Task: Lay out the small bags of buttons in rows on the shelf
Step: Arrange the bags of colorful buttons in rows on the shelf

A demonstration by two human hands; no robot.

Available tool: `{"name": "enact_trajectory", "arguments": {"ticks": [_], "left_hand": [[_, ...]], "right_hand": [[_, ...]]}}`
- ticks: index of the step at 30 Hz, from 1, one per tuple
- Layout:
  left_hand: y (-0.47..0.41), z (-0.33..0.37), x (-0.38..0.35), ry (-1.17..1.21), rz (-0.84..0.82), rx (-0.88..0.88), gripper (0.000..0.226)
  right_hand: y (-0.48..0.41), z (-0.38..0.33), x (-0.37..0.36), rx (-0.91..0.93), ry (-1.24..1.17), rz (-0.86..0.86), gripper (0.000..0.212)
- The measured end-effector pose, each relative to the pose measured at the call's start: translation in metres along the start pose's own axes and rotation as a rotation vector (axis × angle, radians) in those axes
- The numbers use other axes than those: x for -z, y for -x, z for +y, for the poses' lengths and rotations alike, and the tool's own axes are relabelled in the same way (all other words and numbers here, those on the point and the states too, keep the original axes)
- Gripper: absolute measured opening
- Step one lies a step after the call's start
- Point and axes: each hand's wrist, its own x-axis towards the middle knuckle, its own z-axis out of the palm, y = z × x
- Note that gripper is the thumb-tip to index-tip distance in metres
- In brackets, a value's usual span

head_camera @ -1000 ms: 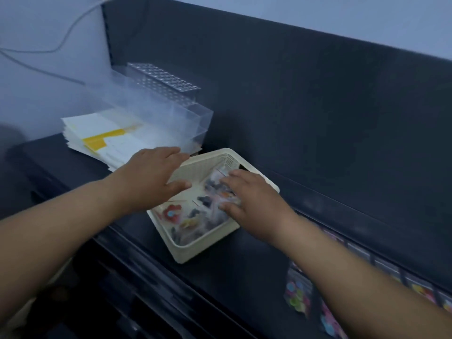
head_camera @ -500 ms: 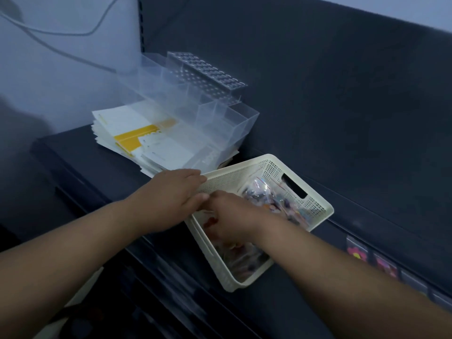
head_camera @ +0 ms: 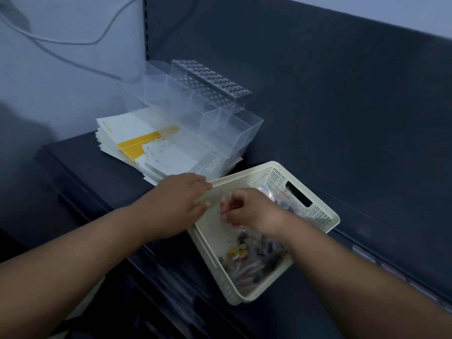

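pale wall beside a dark back panel, dimly lit.

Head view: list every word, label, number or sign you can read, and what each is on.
Nothing reads clearly.
On the paper stack: pale letters on its yellow band and lines of small print, too blurred to read.
On the small bags of buttons in the white basket: no label legible.
On the clear acrylic organizer: no text visible.
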Motion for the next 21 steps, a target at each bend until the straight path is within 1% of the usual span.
{"name": "enact_trajectory", "arguments": {"ticks": [3,5,8,11,15,16,18,21], "left_hand": [[-0.008,0.008,0.005,0.041,0.071,-0.013,0.079],[-0.012,0.023,0.009,0.148,0.097,0.03,0.07],[-0.018,0.053,0.018,0.371,0.051,0.15,0.051],[-0.023,0.08,0.018,0.556,0.042,0.182,0.036],[-0.03,0.108,0.014,0.791,0.036,0.255,0.005],[-0.031,0.118,0.014,0.848,0.021,0.27,0.003],[-0.033,0.141,0.014,0.937,0.001,0.292,0.008],[-0.036,0.181,0.009,1.028,-0.036,0.314,0.017]], "right_hand": [[0.012,-0.007,0.013,0.0,-0.127,0.075,0.02],[0.022,-0.013,0.02,0.01,-0.151,0.104,0.018],[0.04,-0.02,0.028,0.029,-0.14,0.128,0.015],[0.06,-0.02,0.033,0.057,-0.153,0.158,0.015],[0.091,-0.008,0.045,0.068,-0.228,0.21,0.019],[0.101,-0.003,0.052,0.062,-0.285,0.218,0.019],[0.121,0.008,0.066,0.041,-0.451,0.229,0.019],[0.158,0.028,0.088,0.035,-0.646,0.253,0.026]]}}
